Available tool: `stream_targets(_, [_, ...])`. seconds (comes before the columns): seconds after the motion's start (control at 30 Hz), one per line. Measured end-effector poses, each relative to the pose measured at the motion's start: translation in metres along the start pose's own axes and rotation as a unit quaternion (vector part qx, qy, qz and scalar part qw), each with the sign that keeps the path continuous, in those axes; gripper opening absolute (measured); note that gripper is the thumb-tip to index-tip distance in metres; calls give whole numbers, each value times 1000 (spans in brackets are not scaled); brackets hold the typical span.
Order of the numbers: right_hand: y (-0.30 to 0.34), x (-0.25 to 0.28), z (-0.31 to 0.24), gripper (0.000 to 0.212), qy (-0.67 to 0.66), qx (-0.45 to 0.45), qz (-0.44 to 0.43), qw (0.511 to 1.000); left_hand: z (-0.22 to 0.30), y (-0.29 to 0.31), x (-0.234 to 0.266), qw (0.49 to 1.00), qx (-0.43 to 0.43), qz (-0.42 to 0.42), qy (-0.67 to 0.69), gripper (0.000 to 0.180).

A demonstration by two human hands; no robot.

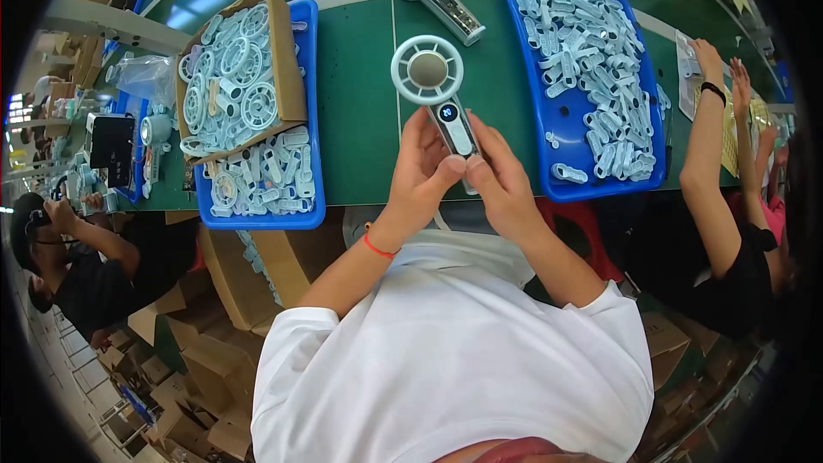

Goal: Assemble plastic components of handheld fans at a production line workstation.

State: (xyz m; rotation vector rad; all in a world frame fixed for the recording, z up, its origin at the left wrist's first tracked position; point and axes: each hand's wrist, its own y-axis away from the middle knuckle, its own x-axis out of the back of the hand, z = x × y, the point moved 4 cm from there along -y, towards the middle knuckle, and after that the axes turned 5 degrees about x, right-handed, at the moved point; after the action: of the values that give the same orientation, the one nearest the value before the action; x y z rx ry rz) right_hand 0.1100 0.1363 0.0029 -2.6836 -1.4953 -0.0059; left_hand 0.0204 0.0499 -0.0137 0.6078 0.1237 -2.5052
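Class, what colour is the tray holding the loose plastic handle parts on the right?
The plastic tray is bright blue, seen in the head view.

Both bare forearms rise from the lower middle, out of short white sleeves, and converge toward the centre. Left hand point(420, 173) is cupped, fingers curled upward, thumb angled in toward the right. Thin red cord band circles the left wrist. Right hand point(501, 182) mirrors it, fingers extended up and left, thumb tip meeting the left thumb. Both hands are closed in a grip, palms facing each other.
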Motion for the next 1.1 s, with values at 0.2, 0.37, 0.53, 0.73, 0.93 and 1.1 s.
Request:
stream_targets(0.2, [-7,24,-24,36,342,152,-35,926,2,-13,-3,998,37,26,40,62])
stream_targets(0.37, [-33,122,-32,35,582,59,86,807,7,-33,-5,995,63,34,66,56])
stream_targets(0.53, [-50,122,6,42,625,53,70,776,53,-107,-12,995,36,74,-50,31])
stream_targets(0.73, [-50,120,0,22,622,157,58,765,129,-279,15,879,-109,180,-428,39])
stream_targets(0.93, [-48,139,-8,20,577,141,87,799,62,-390,64,723,105,200,-653,54])
stream_targets(1.1, [-37,165,-15,25,433,79,221,870,108,-391,83,601,-85,411,-680,70])
